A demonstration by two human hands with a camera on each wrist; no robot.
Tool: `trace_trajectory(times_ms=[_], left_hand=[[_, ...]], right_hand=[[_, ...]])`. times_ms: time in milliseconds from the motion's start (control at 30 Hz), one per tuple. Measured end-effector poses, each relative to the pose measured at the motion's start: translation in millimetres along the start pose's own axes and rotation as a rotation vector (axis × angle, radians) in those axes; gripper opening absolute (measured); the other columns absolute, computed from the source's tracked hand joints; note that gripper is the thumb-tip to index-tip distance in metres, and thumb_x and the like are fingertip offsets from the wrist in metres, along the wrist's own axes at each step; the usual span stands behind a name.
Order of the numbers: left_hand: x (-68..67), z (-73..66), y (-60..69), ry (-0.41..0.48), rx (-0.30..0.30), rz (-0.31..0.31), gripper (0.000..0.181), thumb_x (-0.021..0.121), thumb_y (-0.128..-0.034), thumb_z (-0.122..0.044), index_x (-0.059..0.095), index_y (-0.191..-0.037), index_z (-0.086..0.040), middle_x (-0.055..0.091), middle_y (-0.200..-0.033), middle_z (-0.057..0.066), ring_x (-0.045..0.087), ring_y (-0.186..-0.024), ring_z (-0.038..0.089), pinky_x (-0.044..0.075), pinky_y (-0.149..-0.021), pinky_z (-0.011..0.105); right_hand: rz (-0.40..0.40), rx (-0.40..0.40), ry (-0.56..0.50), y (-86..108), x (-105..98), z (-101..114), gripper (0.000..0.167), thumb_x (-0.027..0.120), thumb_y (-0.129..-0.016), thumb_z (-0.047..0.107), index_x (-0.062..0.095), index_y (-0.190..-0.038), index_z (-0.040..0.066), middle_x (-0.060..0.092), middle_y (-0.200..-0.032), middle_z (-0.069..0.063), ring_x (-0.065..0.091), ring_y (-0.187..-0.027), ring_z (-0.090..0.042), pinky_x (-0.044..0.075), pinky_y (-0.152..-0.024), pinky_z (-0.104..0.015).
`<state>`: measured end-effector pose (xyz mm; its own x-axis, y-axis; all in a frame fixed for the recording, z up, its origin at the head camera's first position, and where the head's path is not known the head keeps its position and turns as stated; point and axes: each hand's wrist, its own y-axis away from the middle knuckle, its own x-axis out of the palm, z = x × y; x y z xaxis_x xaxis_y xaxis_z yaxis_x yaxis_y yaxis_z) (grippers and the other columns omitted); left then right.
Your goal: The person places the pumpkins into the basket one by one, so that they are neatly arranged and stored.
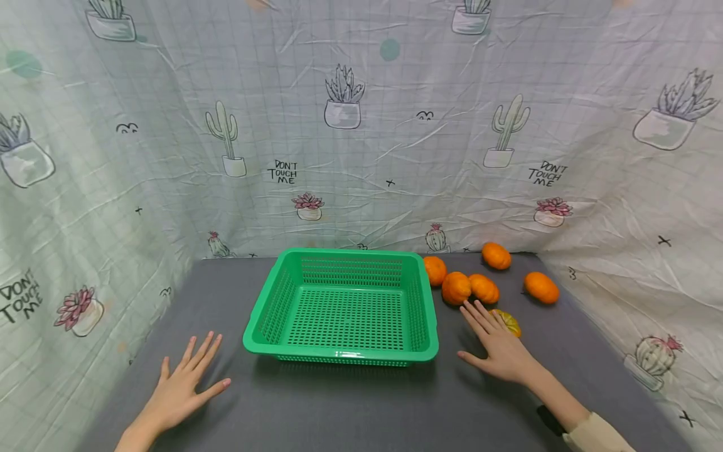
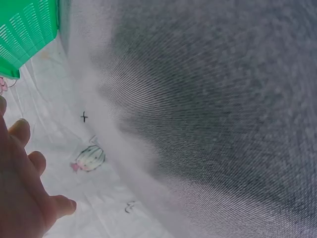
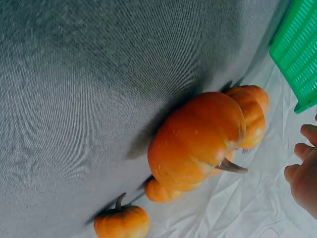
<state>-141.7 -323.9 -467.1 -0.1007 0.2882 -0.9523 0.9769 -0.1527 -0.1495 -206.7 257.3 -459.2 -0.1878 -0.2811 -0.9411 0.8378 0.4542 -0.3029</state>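
Observation:
A green perforated basket (image 1: pixel 347 359) with nothing in it stands mid-table. To its left my left hand (image 1: pixel 179 389), fingers spread and straight, holds nothing; the left wrist view shows that hand (image 2: pixel 25 183) with the basket (image 2: pixel 29 34) above it. On the other side my right hand (image 1: pixel 499 348) is spread, partly covering a yellow-green pumpkin (image 1: pixel 508 321). Just beyond its fingertips lie small orange pumpkins (image 1: pixel 456 289). In the right wrist view a large-looking pumpkin (image 3: pixel 193 139) is near the middle, with the right hand (image 3: pixel 304 173) at the edge.
More orange pumpkins (image 1: pixel 496 256) lie at the table's back right, one (image 1: pixel 541 287) nearer the right edge. A patterned cloth (image 1: pixel 361 157) hangs behind and along both sides of the grey table (image 1: pixel 339 414).

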Motion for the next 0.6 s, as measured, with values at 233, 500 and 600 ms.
trace_trajectory(times_ms=[233,500,600], left_hand=[[-5.1,-1.1,0.8,-0.008,0.005,0.004,0.083,0.055,-0.0815,-0.051,0.004,-0.144,-0.032,-0.001,-0.152,-0.005,-0.019,-0.136,0.012,-0.006,-0.090,0.074],[-13.9,-5.5,2.0,0.058,-0.017,0.028,0.081,0.053,-0.0835,-0.049,0.002,-0.144,-0.032,-0.003,-0.152,-0.004,-0.011,-0.139,0.026,-0.012,-0.089,0.074],[-16.9,-9.4,3.1,0.081,-0.021,0.019,0.081,0.054,-0.0840,-0.047,0.002,-0.144,-0.031,-0.003,-0.152,-0.004,-0.013,-0.139,0.023,-0.015,-0.089,0.072]], right_hand=[[-0.044,-0.010,0.022,2.7,-5,-4,0.082,0.063,-0.078,0.045,0.022,-0.143,0.017,0.019,-0.149,-0.006,-0.002,-0.140,-0.015,0.001,-0.113,-0.042],[-0.103,0.015,0.009,10.7,-7,-16,0.082,0.067,-0.075,0.041,0.028,-0.142,0.015,0.021,-0.149,-0.005,0.010,-0.139,-0.024,0.007,-0.110,-0.051],[-0.135,0.013,0.014,13.5,-6,-22,0.082,0.070,-0.073,0.037,0.030,-0.140,0.013,0.022,-0.148,-0.005,0.016,-0.138,-0.028,0.007,-0.110,-0.051]])
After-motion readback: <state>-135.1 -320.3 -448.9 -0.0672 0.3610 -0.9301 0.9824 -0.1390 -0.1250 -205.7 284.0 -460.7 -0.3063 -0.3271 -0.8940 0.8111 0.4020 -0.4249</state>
